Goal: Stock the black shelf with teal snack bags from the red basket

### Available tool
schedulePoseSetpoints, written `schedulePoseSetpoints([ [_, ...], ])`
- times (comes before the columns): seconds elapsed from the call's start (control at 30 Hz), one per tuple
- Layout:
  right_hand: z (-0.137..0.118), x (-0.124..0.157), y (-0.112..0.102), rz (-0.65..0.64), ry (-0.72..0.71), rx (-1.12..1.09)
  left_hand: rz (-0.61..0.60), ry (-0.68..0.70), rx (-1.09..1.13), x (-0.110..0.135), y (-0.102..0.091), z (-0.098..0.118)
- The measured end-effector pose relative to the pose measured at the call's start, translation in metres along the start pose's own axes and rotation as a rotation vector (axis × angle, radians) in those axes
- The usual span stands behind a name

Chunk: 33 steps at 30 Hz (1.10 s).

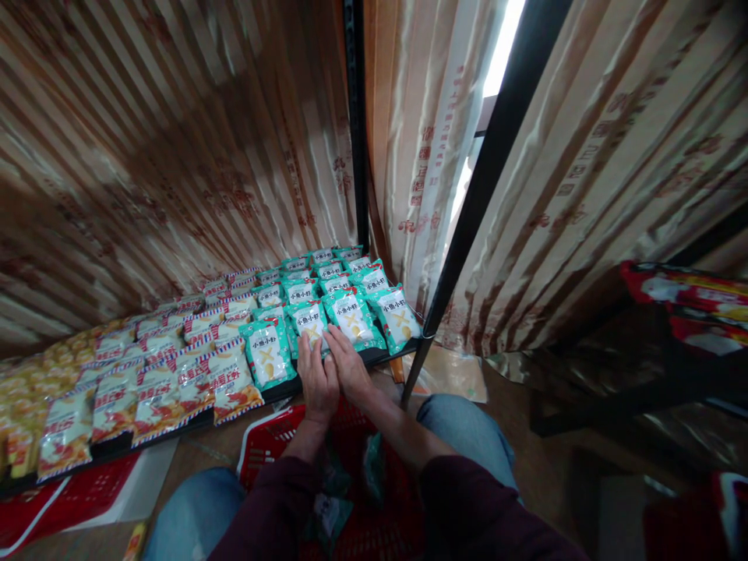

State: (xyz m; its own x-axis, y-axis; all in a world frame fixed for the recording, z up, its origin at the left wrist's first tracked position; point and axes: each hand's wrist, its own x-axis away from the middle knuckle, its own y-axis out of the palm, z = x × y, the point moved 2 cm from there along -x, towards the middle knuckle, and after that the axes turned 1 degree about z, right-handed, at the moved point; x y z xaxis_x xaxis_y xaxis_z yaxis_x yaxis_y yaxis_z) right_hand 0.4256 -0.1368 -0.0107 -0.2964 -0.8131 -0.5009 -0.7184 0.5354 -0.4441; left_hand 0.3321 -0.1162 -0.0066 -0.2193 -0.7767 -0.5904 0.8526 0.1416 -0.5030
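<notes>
My left hand (319, 383) and my right hand (349, 365) are side by side at the front edge of a low shelf. Their fingers stretch forward, and the fingertips touch the lower part of a teal and white snack bag (308, 318). More bags of that kind stand in rows around it, with one bag (267, 354) to the left, another bag (352, 315) just right of my fingers, and a further bag (397, 315) at the shelf's right end. Below my forearms, a red basket (257, 440) between my knees holds several teal bags (374, 467).
White and orange snack bags (157, 397) and small yellow packs (23, 444) fill the shelf leftward. A black shelf post (461, 241) rises close on the right. Patterned curtains (175, 156) hang behind. Red packages (695, 292) lie on another rack at right.
</notes>
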Motion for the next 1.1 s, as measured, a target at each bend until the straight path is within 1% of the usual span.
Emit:
schedulePoseSetpoints([
  [0.23,-0.002,0.001,-0.002,-0.018,-0.011,0.037,-0.002,0.012,-0.012,0.001,-0.002,-0.002],
  [0.43,0.002,0.003,0.0,-0.03,-0.026,0.048,0.009,0.004,-0.011,0.002,-0.002,0.0],
  [0.53,0.003,0.004,0.0,-0.02,-0.04,0.063,0.014,0.021,-0.022,0.002,-0.003,0.002],
  [0.63,0.002,0.006,-0.001,0.001,-0.08,0.071,-0.003,0.008,-0.036,0.005,-0.005,0.004],
  [0.8,-0.004,0.017,-0.006,0.011,-0.144,0.066,-0.067,0.007,-0.057,0.016,-0.009,0.009],
  [0.97,-0.012,0.032,-0.012,-0.002,-0.117,0.056,-0.086,0.016,-0.044,0.028,-0.013,0.015],
  [1.1,-0.017,0.048,-0.011,0.011,-0.119,0.036,-0.079,-0.007,-0.003,0.043,-0.02,0.018],
])
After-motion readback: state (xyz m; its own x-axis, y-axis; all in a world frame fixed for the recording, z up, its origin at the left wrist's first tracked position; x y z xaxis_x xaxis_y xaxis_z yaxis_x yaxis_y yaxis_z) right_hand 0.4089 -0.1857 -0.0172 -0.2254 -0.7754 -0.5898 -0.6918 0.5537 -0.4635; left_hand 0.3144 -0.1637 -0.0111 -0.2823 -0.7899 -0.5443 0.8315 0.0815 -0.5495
